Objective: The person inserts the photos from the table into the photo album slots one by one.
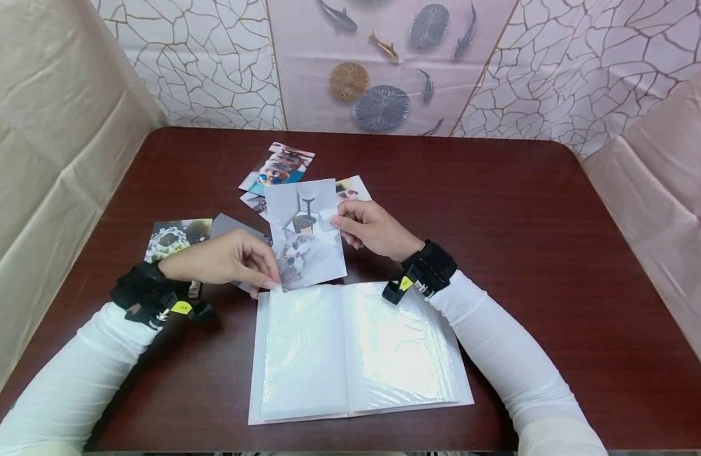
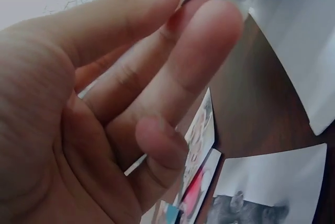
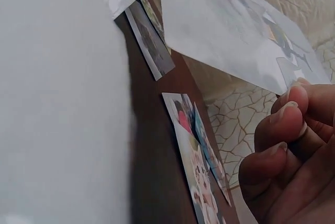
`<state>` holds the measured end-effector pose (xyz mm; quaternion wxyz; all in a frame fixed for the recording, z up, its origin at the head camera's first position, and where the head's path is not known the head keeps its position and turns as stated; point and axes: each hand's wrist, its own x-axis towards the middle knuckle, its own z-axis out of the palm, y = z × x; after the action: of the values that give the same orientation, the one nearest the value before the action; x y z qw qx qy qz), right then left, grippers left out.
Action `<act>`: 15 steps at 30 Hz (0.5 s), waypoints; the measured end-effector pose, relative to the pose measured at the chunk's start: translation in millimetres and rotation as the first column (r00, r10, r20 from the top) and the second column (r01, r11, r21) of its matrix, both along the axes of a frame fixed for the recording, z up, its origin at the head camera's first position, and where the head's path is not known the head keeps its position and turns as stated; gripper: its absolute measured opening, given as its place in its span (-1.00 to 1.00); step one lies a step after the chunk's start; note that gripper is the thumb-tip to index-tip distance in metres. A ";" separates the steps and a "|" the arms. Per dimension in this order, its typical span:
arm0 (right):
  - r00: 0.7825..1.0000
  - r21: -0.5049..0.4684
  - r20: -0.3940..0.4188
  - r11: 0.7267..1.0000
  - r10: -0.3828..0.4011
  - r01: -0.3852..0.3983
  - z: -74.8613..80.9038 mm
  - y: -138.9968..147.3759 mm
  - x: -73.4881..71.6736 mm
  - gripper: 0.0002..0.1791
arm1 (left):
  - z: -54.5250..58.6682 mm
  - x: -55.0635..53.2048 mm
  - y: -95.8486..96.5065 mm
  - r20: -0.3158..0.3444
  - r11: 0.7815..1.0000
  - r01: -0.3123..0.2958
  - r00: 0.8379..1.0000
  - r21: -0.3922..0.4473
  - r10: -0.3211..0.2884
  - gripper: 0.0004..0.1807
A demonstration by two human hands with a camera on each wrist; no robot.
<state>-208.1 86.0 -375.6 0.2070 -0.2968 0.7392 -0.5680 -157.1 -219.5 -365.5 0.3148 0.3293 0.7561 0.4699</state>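
A cat photo is held up between both hands, its lower edge at the top of an open photo album. The left hand pinches the lower left corner of the photo between thumb and fingers. At the right edge, the right hand grips the photo between thumb and curled fingers. In the right wrist view the photo slants above the tabletop, and the fingertips meet its edge. The album lies flat with clear, shiny sleeves on both pages.
Behind the held photo lie several loose prints, among them a colourful one. To the left, a photo with a white wreath and a grey print are partly covered by the left arm. Draped fabric surrounds the dark wooden table.
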 end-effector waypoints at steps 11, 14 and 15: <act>0.999 0.031 0.020 0.999 0.042 -0.043 -4.4 -4.4 2.3 -0.78 | 0.6 1.3 1.7 -0.023 0.995 0.088 0.996 0.036 -0.087 -0.76; 0.999 0.034 0.014 0.998 0.051 -0.052 -5.7 -5.4 2.6 -0.79 | 1.4 2.1 1.7 -0.026 0.996 0.087 0.996 0.019 -0.086 -0.80; 0.998 0.035 0.014 0.998 0.056 -0.056 -6.0 -5.8 2.7 -0.79 | 1.7 2.2 1.5 -0.032 0.996 0.085 0.996 0.013 -0.084 -0.81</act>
<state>-205.5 80.2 -381.5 0.2331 -0.3100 0.7390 -0.5509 -154.8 -217.9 -363.9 0.3200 0.3705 0.7430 0.4564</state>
